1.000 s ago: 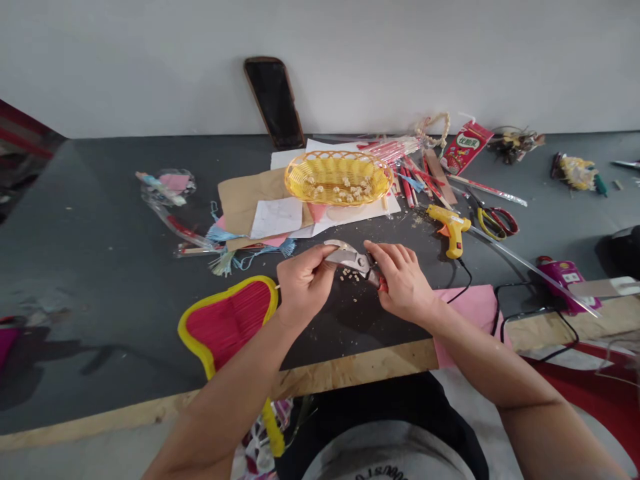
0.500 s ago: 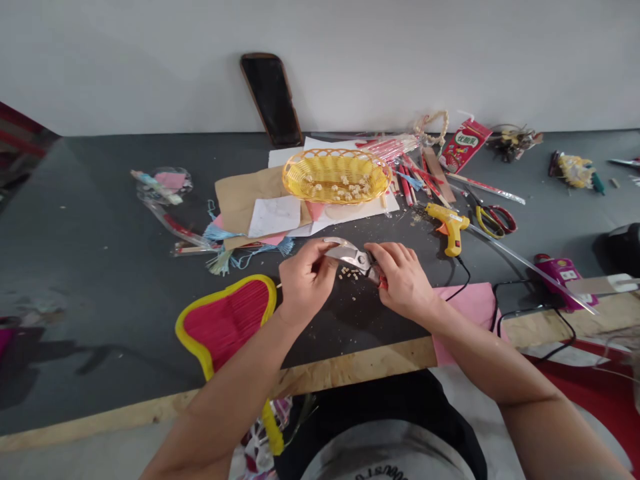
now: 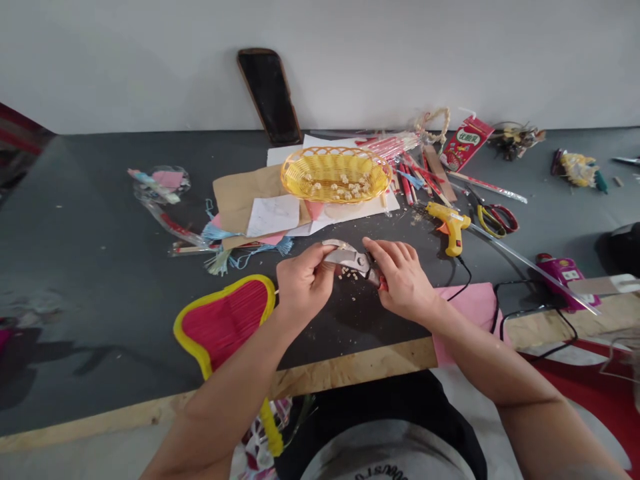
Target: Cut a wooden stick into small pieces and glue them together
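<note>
My right hand (image 3: 406, 280) is wrapped round the red handles of metal pruning shears (image 3: 350, 259). At the blades, my left hand (image 3: 304, 277) is closed in a pinch on a small pale piece, mostly hidden by the fingers. The shears' jaws stand apart, with a pale bit between them. Several small pale cut pieces (image 3: 347, 273) lie on the dark table just below the blades. Behind the hands, a yellow woven basket (image 3: 327, 160) holds small cream-coloured clusters. The red shape with a yellow fuzzy border (image 3: 225, 320) lies beside my left forearm.
A yellow glue gun (image 3: 453, 227), scissors (image 3: 495, 220) and a red drink carton (image 3: 467, 141) are to the right. A phone (image 3: 270, 97) leans on the wall. Papers (image 3: 273, 215) and blue tassels (image 3: 240, 250) lie left of the basket. Pink paper (image 3: 470, 317) overlaps the front edge.
The shears' blades have spread a little wider around the pale bit. Both hands have otherwise stayed nearly in place, and the view has shifted slightly.
</note>
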The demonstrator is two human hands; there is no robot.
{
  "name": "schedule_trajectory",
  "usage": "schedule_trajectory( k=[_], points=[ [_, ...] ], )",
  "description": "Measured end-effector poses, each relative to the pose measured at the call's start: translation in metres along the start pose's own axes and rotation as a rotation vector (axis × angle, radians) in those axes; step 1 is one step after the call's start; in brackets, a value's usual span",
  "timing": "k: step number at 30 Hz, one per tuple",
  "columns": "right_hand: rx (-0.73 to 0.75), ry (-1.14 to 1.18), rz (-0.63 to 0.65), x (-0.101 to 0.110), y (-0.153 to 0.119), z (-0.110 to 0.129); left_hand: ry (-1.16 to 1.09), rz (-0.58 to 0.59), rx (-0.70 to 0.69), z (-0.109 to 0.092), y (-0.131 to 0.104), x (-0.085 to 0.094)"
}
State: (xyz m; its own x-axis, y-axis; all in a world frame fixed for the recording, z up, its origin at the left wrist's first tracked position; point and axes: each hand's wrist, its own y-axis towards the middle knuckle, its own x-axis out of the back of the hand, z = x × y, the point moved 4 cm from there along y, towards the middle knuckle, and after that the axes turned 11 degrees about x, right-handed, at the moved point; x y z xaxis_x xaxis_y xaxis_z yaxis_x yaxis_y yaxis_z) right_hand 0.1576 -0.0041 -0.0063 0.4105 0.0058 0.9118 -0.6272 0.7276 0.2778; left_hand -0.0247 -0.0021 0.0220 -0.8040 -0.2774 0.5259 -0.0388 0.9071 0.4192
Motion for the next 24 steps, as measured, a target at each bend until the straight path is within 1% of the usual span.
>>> schedule_trajectory(
  k=[6, 11, 14, 18, 24],
  points=[
    [-0.005, 0.055, -0.001, -0.002, -0.002, 0.0, -0.014, 0.023, 0.031, -0.002, -0.001, -0.001],
    [-0.067, 0.082, 0.04, -0.002, -0.002, -0.001, -0.007, 0.045, 0.099, 0.002, -0.001, -0.005],
    [-0.089, 0.055, 0.035, -0.001, 0.0, -0.002, 0.009, 0.001, 0.111, 0.006, -0.001, -0.006],
    [-0.067, 0.006, 0.029, -0.002, 0.0, -0.001, -0.03, -0.07, 0.093, 0.009, -0.002, -0.006],
    [-0.029, 0.013, 0.054, -0.001, -0.001, 0.001, -0.023, -0.089, 0.049, 0.009, -0.003, -0.005]
  ],
)
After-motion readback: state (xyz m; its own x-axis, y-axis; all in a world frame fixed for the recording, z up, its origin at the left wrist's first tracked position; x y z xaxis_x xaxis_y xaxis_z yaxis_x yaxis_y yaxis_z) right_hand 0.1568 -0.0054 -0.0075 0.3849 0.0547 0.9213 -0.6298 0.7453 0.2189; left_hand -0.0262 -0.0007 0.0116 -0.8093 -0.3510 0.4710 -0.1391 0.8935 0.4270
